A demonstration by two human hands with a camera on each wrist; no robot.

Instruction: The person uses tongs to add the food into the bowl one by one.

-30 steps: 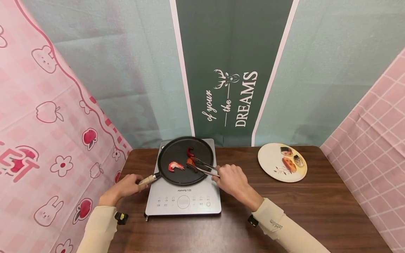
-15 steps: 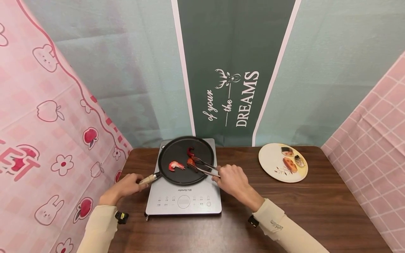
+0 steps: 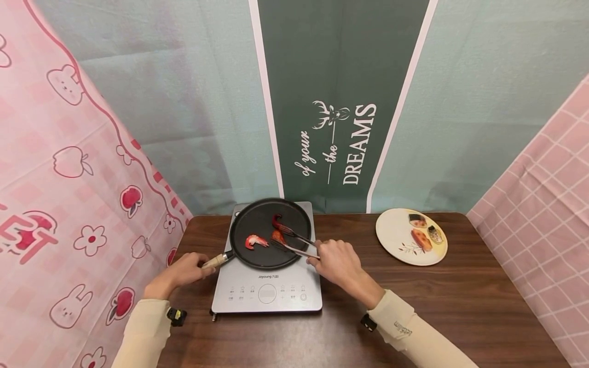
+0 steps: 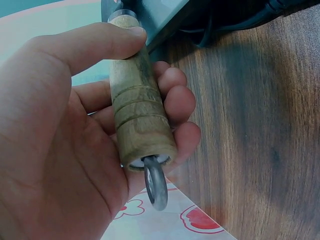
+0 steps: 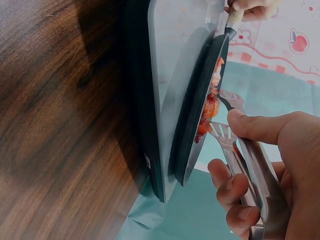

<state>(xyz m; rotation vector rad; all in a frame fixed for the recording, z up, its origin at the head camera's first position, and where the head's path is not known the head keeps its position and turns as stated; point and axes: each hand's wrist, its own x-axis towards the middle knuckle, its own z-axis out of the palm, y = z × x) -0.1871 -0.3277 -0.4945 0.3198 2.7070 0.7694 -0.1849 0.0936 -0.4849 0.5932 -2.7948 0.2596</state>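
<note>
My left hand (image 3: 186,269) grips the wooden handle (image 4: 137,100) of a flat black frying pan (image 3: 257,214); in the left wrist view its fingers curl round the wood above a metal hanging ring (image 4: 156,185). My right hand (image 3: 338,261) holds metal tongs (image 5: 260,185), thumb on one arm and fingers on the other. The tongs' slotted tips stand apart on either side of a glossy orange-red piece of food (image 3: 278,236) in the pan. A dark red curved piece (image 3: 276,222) lies just behind it. Left of them rests a red-and-white shrimp (image 3: 255,241).
Under the pan is a silver induction cooker (image 3: 248,304) with a touch panel. A white plate (image 3: 391,232) with sushi-like pictures or pieces at its right lies on the wooden table (image 3: 442,306). A cable (image 4: 205,30) shows beside the cooker. Printed cloths hang around the table.
The tongs' tips have spread slightly apart around the orange-red piece. My left hand keeps its grip on the handle, and the pan and shrimp stay in place.
</note>
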